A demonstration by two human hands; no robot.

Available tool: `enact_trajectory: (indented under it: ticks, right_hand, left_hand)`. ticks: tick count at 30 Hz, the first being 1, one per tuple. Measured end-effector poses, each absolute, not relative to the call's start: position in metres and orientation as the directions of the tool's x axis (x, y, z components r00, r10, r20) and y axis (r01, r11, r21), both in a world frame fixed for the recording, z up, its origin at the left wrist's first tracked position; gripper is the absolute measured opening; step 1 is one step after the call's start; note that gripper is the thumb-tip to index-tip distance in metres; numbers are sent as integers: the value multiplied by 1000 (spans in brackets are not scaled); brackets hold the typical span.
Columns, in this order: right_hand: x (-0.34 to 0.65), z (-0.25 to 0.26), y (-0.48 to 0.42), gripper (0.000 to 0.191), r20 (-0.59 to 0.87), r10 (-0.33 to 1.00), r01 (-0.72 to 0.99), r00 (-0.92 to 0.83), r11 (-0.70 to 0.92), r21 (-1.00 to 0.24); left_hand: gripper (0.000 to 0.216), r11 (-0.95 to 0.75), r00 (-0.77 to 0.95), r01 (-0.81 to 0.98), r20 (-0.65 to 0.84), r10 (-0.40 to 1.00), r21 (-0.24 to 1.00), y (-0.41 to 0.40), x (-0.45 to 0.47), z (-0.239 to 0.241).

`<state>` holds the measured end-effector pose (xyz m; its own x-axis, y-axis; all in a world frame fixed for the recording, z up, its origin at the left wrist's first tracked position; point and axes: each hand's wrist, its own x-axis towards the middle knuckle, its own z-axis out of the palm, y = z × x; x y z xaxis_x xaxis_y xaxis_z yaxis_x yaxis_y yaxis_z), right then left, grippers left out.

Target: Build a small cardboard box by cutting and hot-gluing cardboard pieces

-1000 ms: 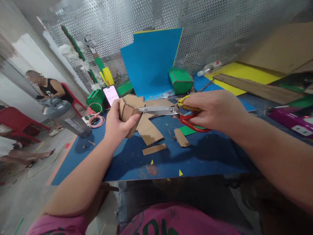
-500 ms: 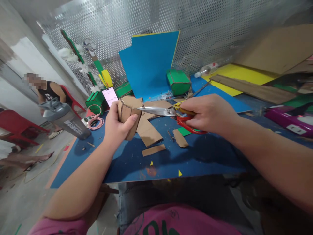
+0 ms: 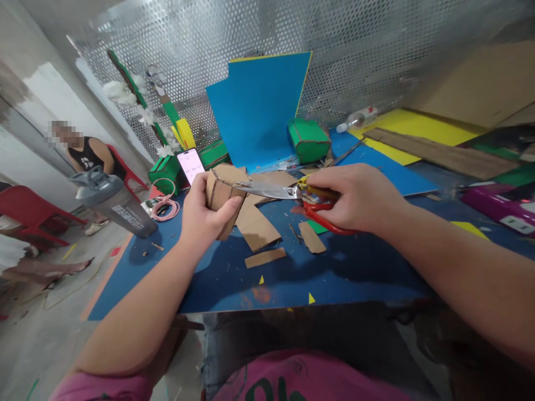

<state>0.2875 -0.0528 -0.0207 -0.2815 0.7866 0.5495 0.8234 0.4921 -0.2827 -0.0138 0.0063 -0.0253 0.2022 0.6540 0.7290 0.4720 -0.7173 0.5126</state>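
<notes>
Head view: blue tabletop [image 3: 209, 278] w/ cardbd scraps [image 3: 258, 227], perf. metal wall [image 3: 355, 61] on far side, person [image 3: 86, 159] seated far left, faceted brown cardbd box [image 3: 218, 194] w/ dark seams held above table ctr., L hand [image 3: 203, 216] clamped round it, R hand [image 3: 359, 195] clamped on red/yellow-handled scissors [image 3: 293, 192], blades [image 3: 270, 190] at box's right edge

Work surface was a blue tabletop [image 3: 200, 289], marked by an orange-brown patch [image 3: 261, 295] near the front edge. Left end: a grey shaker bottle [image 3: 125, 214] stood beside a coiled pink cable [image 3: 156, 215]; a green box [image 3: 161, 174] sat behind the cable. Middle: a broad cardboard piece [image 3: 258, 229] lay with a narrow cardboard strip [image 3: 265, 258] in front and a small cardboard offcut [image 3: 311, 238] to its right. Two yellow triangles [image 3: 311, 298] lay nearer the front. Right: a purple device [image 3: 497, 206] rested near a blue sheet [image 3: 403, 174].
</notes>
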Motion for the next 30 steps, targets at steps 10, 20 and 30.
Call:
enact_trajectory:
  ticks: [10,20,30]
  right_hand:
    - [290,-15,-56,40,546,792,880,-272,435,-192]
    - [289,-12,-57,37,511,820,882,-258,416,-222]
    - [288,-21,-44,67,539,826,802,-165,430,-415]
  left_hand:
    - [66,-717,223,465,715,663,519,5,-13,-24]
    - [68,-718,225,433,706,671,545,6,-14,-26]
    - [68,-731,229,380,708,667,566,8,-15,-29]
